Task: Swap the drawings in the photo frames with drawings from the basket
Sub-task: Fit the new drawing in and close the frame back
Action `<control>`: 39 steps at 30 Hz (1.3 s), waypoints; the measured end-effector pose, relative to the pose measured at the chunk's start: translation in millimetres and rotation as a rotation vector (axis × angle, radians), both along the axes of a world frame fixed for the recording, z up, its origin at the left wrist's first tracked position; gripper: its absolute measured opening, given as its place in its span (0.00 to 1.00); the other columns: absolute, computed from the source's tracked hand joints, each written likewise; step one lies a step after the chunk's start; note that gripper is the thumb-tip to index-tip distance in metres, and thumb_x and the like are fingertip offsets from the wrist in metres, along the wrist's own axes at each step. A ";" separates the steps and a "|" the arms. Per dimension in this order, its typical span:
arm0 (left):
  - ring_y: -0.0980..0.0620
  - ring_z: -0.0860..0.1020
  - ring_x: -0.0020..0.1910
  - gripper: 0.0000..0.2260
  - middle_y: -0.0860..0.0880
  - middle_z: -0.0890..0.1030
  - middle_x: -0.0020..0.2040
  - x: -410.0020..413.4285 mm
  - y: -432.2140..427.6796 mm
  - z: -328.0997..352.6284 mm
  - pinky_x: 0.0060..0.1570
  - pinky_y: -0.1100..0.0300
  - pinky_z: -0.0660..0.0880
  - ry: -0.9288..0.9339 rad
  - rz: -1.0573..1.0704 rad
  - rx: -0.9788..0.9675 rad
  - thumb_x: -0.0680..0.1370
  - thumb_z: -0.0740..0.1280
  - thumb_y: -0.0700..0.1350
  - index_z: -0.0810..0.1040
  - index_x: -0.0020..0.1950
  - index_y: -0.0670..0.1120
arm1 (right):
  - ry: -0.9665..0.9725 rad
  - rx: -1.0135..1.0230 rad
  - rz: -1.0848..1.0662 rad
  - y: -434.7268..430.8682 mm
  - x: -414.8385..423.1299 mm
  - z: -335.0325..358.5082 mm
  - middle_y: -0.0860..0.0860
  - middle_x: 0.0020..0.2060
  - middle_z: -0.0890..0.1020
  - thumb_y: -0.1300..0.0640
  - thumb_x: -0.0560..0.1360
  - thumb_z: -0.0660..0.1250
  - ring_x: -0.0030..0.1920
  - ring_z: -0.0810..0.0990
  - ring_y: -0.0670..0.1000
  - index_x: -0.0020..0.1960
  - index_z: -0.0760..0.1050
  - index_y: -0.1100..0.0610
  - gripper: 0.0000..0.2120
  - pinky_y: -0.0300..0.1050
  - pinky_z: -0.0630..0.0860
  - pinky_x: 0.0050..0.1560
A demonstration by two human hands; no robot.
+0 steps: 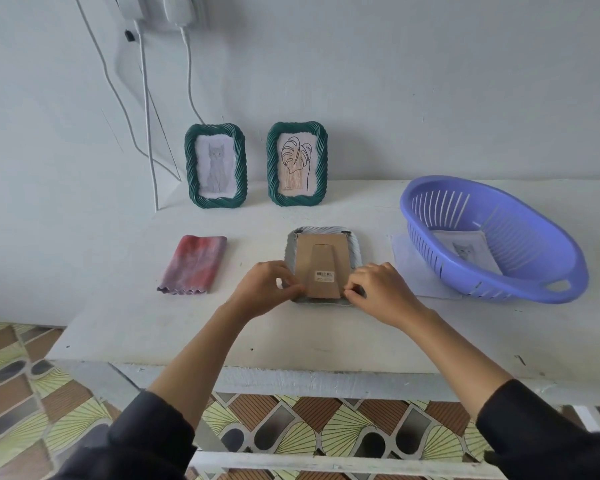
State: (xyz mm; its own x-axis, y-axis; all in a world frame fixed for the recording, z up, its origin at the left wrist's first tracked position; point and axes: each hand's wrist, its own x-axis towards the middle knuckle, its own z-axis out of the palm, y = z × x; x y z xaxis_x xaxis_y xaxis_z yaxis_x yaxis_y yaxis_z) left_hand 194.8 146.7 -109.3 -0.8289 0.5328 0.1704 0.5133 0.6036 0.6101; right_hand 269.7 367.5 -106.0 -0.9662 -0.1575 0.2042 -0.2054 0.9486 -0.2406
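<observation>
A pale grey photo frame lies face down in the middle of the white table, its brown cardboard back and stand facing up. My left hand pinches the frame's near left edge. My right hand pinches its near right edge. Two green frames stand against the wall: one with a cat drawing, one with a leaf drawing. A blue slotted basket at the right holds a cat drawing.
A folded red and purple cloth lies left of the face-down frame. A white sheet of paper sticks out from under the basket. White cables hang down the wall at the back left. The table's front edge is near me.
</observation>
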 end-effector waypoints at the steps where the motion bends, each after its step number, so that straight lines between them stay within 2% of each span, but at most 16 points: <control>1: 0.52 0.78 0.41 0.08 0.50 0.82 0.42 -1.2 1.7 -1.0 0.44 0.60 0.73 -0.040 0.050 0.073 0.72 0.71 0.47 0.84 0.39 0.42 | -0.041 -0.061 -0.011 1.8 -2.0 1.6 0.48 0.41 0.81 0.54 0.74 0.65 0.45 0.76 0.49 0.42 0.80 0.57 0.08 0.44 0.66 0.48; 4: 0.54 0.76 0.43 0.08 0.51 0.79 0.43 -10.2 10.3 -1.5 0.43 0.61 0.69 -0.079 0.323 0.364 0.74 0.68 0.46 0.83 0.41 0.44 | -0.089 -0.294 -0.105 7.7 -16.1 8.1 0.46 0.39 0.78 0.53 0.72 0.68 0.41 0.76 0.48 0.42 0.81 0.55 0.06 0.43 0.70 0.44; 6: 0.54 0.75 0.44 0.07 0.48 0.79 0.47 -23.0 17.4 0.9 0.45 0.62 0.67 -0.082 0.441 0.412 0.76 0.66 0.45 0.83 0.46 0.45 | -0.047 -0.356 -0.203 8.6 -32.8 11.4 0.49 0.43 0.78 0.55 0.73 0.66 0.46 0.77 0.51 0.48 0.81 0.55 0.07 0.42 0.70 0.45; 9: 0.49 0.75 0.52 0.10 0.44 0.78 0.55 -46.7 29.2 2.5 0.50 0.61 0.69 -0.085 0.410 0.253 0.78 0.64 0.45 0.81 0.55 0.45 | -0.053 -0.325 -0.306 4.3 -61.6 14.0 0.56 0.52 0.76 0.57 0.76 0.63 0.52 0.77 0.56 0.60 0.76 0.56 0.14 0.43 0.70 0.48; 11: 0.44 0.72 0.60 0.13 0.43 0.75 0.61 -59.9 38.7 1.7 0.58 0.55 0.70 -0.089 0.367 0.126 0.79 0.61 0.47 0.77 0.61 0.47 | -0.081 -0.290 -0.358 0.0 -78.3 14.9 0.58 0.57 0.74 0.57 0.77 0.61 0.57 0.74 0.58 0.65 0.72 0.55 0.17 0.47 0.73 0.54; 13: 0.41 0.67 0.65 0.16 0.43 0.71 0.66 -69.6 48.0 0.0 0.62 0.49 0.67 -0.094 0.333 -0.018 0.80 0.58 0.48 0.71 0.67 0.49 | -0.118 -0.217 -0.413 -3.3 -90.3 14.5 0.58 0.59 0.71 0.55 0.78 0.59 0.61 0.71 0.59 0.67 0.70 0.54 0.18 0.52 0.71 0.58; 16: 0.41 0.65 0.66 0.19 0.45 0.68 0.69 -78.5 56.1 -4.5 0.64 0.47 0.63 -0.066 0.297 -0.225 0.80 0.54 0.50 0.65 0.71 0.53 | -0.159 -0.124 -0.459 -6.3 -97.9 10.3 0.58 0.60 0.70 0.53 0.78 0.57 0.61 0.70 0.59 0.67 0.69 0.54 0.18 0.52 0.70 0.57; 19: 0.43 0.65 0.66 0.18 0.48 0.69 0.68 -82.1 55.8 -11.4 0.63 0.49 0.63 -0.004 0.259 -0.285 0.81 0.52 0.51 0.65 0.71 0.55 | -0.149 -0.145 -0.479 -5.3 -97.9 2.1 0.56 0.61 0.69 0.52 0.79 0.57 0.59 0.71 0.57 0.69 0.68 0.53 0.19 0.51 0.71 0.56; 31: 0.44 0.69 0.63 0.15 0.51 0.76 0.65 -82.7 52.4 -21.2 0.58 0.52 0.66 0.041 0.282 -0.056 0.79 0.58 0.50 0.75 0.64 0.54 | -0.005 -0.060 -0.511 -7.2 -95.7 -7.5 0.53 0.54 0.74 0.51 0.78 0.58 0.55 0.73 0.55 0.64 0.73 0.51 0.16 0.48 0.68 0.50; 39: 0.44 0.71 0.63 0.14 0.52 0.77 0.64 -82.1 52.0 -22.3 0.59 0.50 0.70 0.036 0.304 -0.029 0.78 0.60 0.51 0.78 0.62 0.54 | 0.002 -0.058 -0.536 -11.1 -93.7 -4.5 0.52 0.54 0.75 0.52 0.79 0.58 0.54 0.74 0.54 0.63 0.75 0.53 0.15 0.47 0.67 0.51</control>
State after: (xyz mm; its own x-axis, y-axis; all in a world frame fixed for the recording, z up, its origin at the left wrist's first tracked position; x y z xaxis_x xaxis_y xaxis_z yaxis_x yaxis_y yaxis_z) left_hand 112.7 198.7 -131.6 -0.9447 0.2666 0.1911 0.3279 0.7497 0.5749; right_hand 176.0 356.4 -110.5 -0.9076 0.3693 0.1995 0.3034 0.9057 -0.2960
